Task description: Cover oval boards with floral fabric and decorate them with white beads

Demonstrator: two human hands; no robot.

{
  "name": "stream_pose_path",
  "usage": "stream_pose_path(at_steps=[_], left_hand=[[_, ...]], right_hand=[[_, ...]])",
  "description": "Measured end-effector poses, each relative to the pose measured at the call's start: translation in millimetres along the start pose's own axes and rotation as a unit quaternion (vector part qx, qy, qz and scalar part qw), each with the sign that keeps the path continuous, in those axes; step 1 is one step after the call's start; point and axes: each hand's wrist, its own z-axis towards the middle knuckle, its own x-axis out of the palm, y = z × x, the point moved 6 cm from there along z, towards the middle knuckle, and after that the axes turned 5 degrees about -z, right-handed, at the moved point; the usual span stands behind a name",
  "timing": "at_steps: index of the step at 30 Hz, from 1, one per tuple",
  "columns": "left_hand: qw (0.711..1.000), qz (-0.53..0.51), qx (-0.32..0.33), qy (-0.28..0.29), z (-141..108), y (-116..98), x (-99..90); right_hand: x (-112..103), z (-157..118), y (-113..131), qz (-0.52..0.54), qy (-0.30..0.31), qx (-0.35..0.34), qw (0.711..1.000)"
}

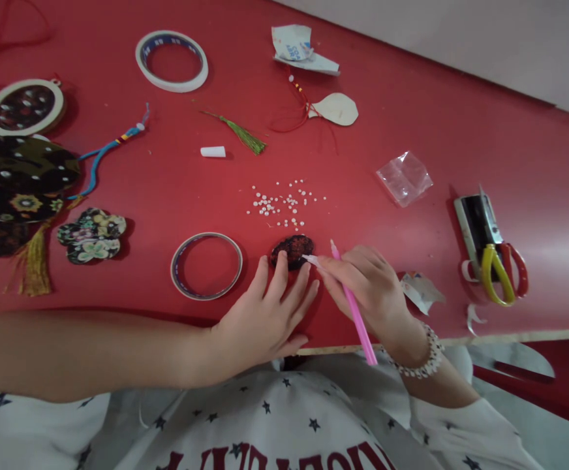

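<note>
On the red table lies a small dark oval piece (298, 247) with a reddish pattern. My left hand (269, 313) is spread flat beside it, with fingertips on its lower left edge and nothing gripped. Pinched in my right hand (367, 287) is a pink pen-like tool (359, 323), whose pale tip is at the right side of the oval piece. Just beyond the piece, many tiny white beads (284, 205) are scattered on the table.
Tape rolls (207, 298) (171, 85), a white cap (213, 152), a green tassel (245, 136) and a clear bag (404, 179) lie around. Scissors (497, 274) rest at the right. Dark patterned ornaments (25, 170) are at the left, near a flower-shaped piece (92, 235).
</note>
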Motion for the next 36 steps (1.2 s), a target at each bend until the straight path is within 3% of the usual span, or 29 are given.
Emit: stream_pose_path(at_steps=[10,13,23,32,36], left_hand=[[1.0,0.0,0.002,0.011,1,0,-1.3],[1.0,-0.004,0.002,0.008,1,1,-0.2],[1.0,0.002,-0.001,0.011,-1,0,1.4],[1.0,0.001,0.004,0.004,0,0,0.9],[1.0,-0.003,0.004,0.004,0,0,1.2]], right_hand=[[-66,10,1,0.012,-0.091,-0.009,0.996],[-77,11,2,0.009,-0.107,-0.001,0.994],[-39,7,12,0.056,-0.043,0.011,0.997],[-41,12,15,0.081,-0.06,0.009,0.995],[-30,11,10,0.072,-0.05,0.034,0.996]])
